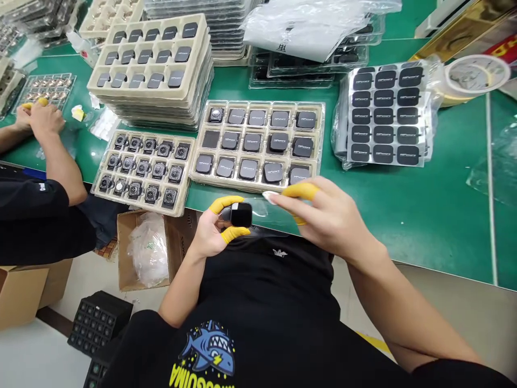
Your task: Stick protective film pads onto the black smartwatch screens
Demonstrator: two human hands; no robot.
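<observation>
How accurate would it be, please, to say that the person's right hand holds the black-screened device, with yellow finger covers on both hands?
One thing is off: the left hand, not the right hand, holds the black-screened device, as the head view shows. Both hands do wear yellow finger covers.

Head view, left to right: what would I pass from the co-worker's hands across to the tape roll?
Co-worker's hands, tray of small watch-like devices, wearer's left hand holding a black-screened device, wearer's right hand, tape roll.

Bright light glints on the plastic bag (311, 27); edges look stretched.
</observation>
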